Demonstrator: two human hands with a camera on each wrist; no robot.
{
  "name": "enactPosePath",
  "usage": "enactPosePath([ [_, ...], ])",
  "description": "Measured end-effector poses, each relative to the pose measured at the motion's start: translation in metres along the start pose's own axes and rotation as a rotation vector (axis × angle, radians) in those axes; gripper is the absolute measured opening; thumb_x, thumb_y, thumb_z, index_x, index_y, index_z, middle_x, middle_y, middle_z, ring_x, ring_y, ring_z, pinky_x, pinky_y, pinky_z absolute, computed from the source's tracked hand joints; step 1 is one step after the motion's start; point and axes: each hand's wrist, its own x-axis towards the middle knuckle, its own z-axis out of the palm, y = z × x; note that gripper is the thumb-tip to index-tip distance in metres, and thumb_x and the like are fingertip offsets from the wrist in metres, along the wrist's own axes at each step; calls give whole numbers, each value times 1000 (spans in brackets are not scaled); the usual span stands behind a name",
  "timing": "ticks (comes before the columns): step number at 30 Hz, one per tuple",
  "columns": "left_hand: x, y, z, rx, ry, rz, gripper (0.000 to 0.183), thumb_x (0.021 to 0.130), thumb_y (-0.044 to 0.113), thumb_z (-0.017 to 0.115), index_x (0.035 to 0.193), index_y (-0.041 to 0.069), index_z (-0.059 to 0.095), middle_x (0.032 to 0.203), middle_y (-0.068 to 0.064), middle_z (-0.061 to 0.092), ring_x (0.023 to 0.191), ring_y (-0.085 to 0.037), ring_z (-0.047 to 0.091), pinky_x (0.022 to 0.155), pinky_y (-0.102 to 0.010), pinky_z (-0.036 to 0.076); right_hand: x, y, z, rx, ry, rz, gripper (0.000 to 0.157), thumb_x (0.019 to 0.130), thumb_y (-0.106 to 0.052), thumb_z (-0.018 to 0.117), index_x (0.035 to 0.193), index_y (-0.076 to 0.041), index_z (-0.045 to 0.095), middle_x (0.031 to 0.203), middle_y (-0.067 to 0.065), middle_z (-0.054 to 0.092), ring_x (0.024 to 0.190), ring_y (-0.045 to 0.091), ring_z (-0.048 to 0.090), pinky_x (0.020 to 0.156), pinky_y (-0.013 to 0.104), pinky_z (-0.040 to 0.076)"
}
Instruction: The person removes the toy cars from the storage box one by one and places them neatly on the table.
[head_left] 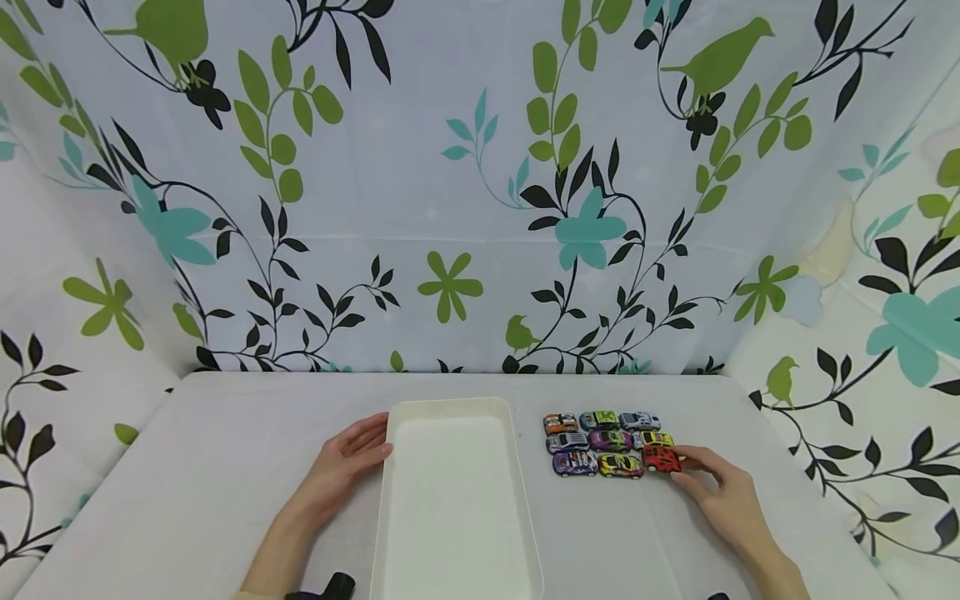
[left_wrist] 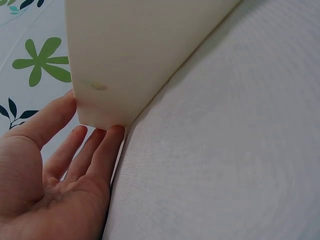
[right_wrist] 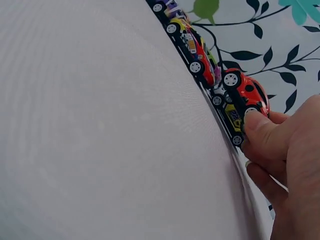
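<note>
My right hand (head_left: 723,500) pinches a red toy car (head_left: 662,458) with black spots between thumb and fingers, at the near right corner of a block of toy cars (head_left: 610,441). In the right wrist view the red toy car (right_wrist: 248,91) is raised and tilted, overlapping a yellow car (right_wrist: 232,119) behind it. Off to the left, my left hand (head_left: 339,468) touches the outer left side of a white rectangular tray (head_left: 381,517) near its far corner. The left wrist view shows fairly straight fingertips (left_wrist: 116,131) against the tray's wall (left_wrist: 135,55).
The cars stand close together in rows on a white-covered table (head_left: 225,467), right of the tray. Printed cloth with leaves and birds hangs behind the table (head_left: 450,208) and along both sides. A black object (head_left: 339,586) shows by the left wrist.
</note>
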Motion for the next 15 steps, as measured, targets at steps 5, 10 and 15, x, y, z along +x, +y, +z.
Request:
enactPosePath([
  [5,1,0,0,6,0,-3,65,94,12,70,150,2,39,155,-16,41,143,-25,41,101,-17,47,-1,5,3,8,-4,-34,41,80,0,80,118,-14,72,95,0,73,88,-6,61,87,-1,35],
  [10,1,0,0,6,3,-14,65,94,13,70,150,3,39,156,-15,41,144,-26,39,101,-16,47,-2,6,4,1,-18,-53,45,79,5,78,120,-13,71,107,4,72,89,-6,60,85,0,39],
  [15,0,0,0,14,6,-11,66,94,12,70,150,2,39,155,-16,41,144,-28,39,101,-15,47,-1,7,5,1,-29,-57,46,80,5,78,122,-13,71,109,4,72,91,-6,60,86,0,38],
])
